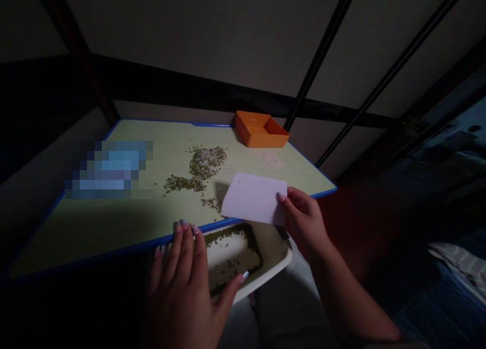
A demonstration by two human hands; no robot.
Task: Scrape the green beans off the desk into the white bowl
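Observation:
My right hand (306, 215) pinches one end of a thin white scraper (254, 197), which has rounded corners and a small hole. The scraper is tilted over the table's near edge, beside a few mung beans. My left hand (190, 283) is open, fingers stretched towards the blue table edge and thumb spread over the white basin (261, 285). Below the table edge, this basin holds mung beans (252, 237) around its bottom. A larger patch of mung beans (205, 169), mixed with white grains, lies on the pale tabletop (132, 222).
An open orange box (268, 140) stands at the table's far right. In front of it lies a small heap of white grains (271, 160). A blurred bluish item (114, 169) is on the left. Panelled doors (212, 45) rise behind the table, and fabric (448, 288) shows at lower right.

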